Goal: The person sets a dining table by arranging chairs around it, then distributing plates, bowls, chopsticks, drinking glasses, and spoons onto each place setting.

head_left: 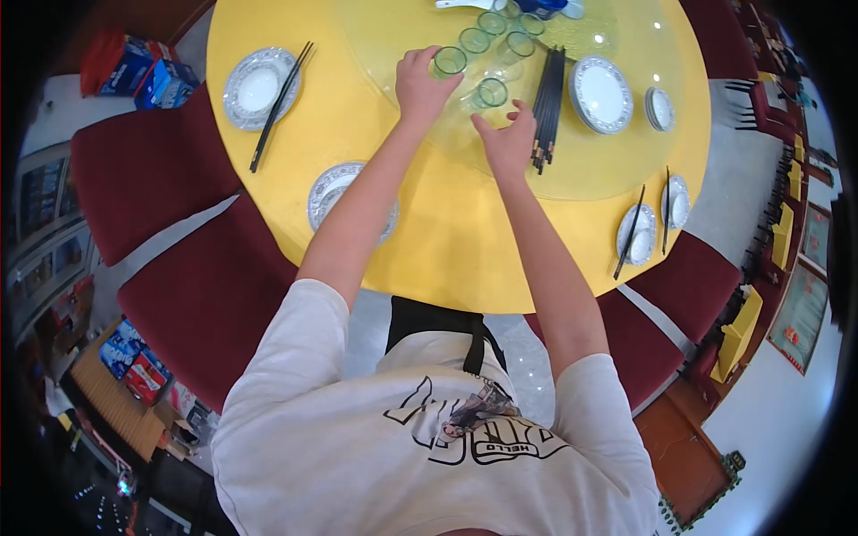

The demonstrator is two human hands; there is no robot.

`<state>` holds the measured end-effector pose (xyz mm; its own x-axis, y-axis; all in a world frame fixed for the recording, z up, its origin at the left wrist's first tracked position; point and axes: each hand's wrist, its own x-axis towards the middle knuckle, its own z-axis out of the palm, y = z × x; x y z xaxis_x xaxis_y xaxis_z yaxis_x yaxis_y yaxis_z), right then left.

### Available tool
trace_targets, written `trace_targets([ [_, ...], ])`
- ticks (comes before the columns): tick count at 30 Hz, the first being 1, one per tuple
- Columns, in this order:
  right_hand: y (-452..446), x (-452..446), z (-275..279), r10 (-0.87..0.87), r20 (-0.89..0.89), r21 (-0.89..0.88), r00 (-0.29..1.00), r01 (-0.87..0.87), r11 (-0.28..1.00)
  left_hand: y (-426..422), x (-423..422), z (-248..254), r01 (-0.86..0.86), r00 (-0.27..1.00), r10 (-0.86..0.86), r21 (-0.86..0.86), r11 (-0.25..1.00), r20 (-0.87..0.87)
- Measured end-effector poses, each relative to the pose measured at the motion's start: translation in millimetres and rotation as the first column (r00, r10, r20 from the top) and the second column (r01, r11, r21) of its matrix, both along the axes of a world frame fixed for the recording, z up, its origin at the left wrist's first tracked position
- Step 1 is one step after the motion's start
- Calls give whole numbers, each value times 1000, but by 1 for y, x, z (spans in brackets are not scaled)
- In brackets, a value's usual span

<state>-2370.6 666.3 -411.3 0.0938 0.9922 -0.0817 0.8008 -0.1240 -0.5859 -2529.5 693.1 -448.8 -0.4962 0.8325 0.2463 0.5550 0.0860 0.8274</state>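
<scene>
My left hand (424,85) has its fingers wrapped round a green-tinted glass (450,61) above the glass turntable. To its right, my right hand (508,138) is spread with thumb and fingers apart, just below another glass (492,92), with a gap between them. Several more glasses (520,45) stand in a cluster beyond both hands. A bundle of black chopsticks (549,107) lies close to the right of my right hand, and a stack of patterned plates (601,95) sits beyond it.
The round yellow table (447,241) carries place settings: a plate with chopsticks (259,87) at left, a plate (331,192) partly under my left arm, and two more settings at right. Small dishes (660,109) stand at the right. Maroon chairs (206,295) surround the table.
</scene>
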Motion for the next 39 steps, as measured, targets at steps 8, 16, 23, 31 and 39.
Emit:
trace_targets([
  [8,6,-18,-7,-83,-83,49,993,87,995,-92,-121,54,-358,934,354,181,916,55],
  [16,11,-26,-19,-110,-170,106,979,129,986,-110,-222,33,-544,817,537,26,838,-212],
  [23,10,-25,-18,-125,-204,15,971,130,991,-110,-229,14,-529,841,507,-100,842,-188],
  [31,16,-26,-32,-133,-128,117,983,148,982,-109,-230,11,-577,777,475,-166,799,-414],
  [39,-8,-26,-12,-108,-245,119,964,140,983,-113,-236,11,-595,763,519,-106,796,-385],
])
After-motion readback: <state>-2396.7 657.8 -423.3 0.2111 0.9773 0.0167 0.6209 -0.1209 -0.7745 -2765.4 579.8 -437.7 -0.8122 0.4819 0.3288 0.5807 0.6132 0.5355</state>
